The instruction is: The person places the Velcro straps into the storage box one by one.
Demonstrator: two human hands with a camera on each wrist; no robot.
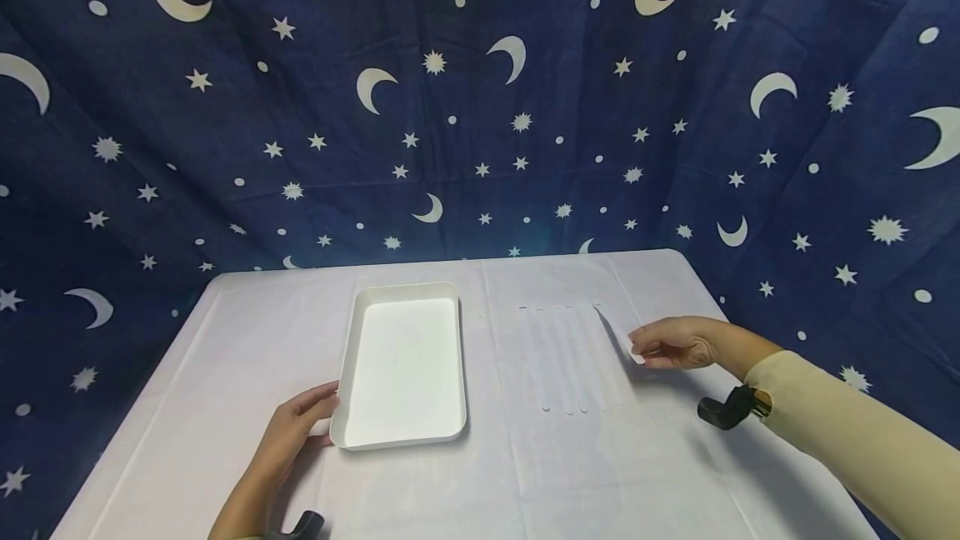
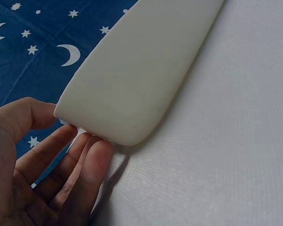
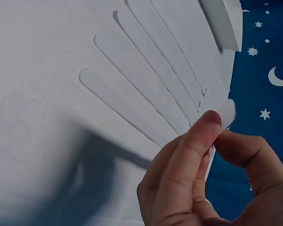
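Observation:
A shallow white tray (image 1: 408, 365) with rounded corners lies on the white-covered table. At its near left corner, my left hand (image 1: 300, 423) holds the edge; the left wrist view shows the thumb at the rim and fingertips against the outer wall (image 2: 118, 84). To the right, my right hand (image 1: 673, 342) pinches one end of a thin white strip (image 1: 618, 336) between thumb and index finger. This strip slants up from the table, its rounded tip (image 3: 228, 113) poking out past the fingers. Several similar flat white strips (image 3: 127, 80) with rounded ends lie side by side nearby.
The white tablecloth (image 1: 420, 490) has fold creases. Behind the table hangs a dark blue cloth (image 1: 480, 107) with moons and stars. A black wrist mount (image 1: 727, 408) sits on the right forearm, and its shadow falls on the table.

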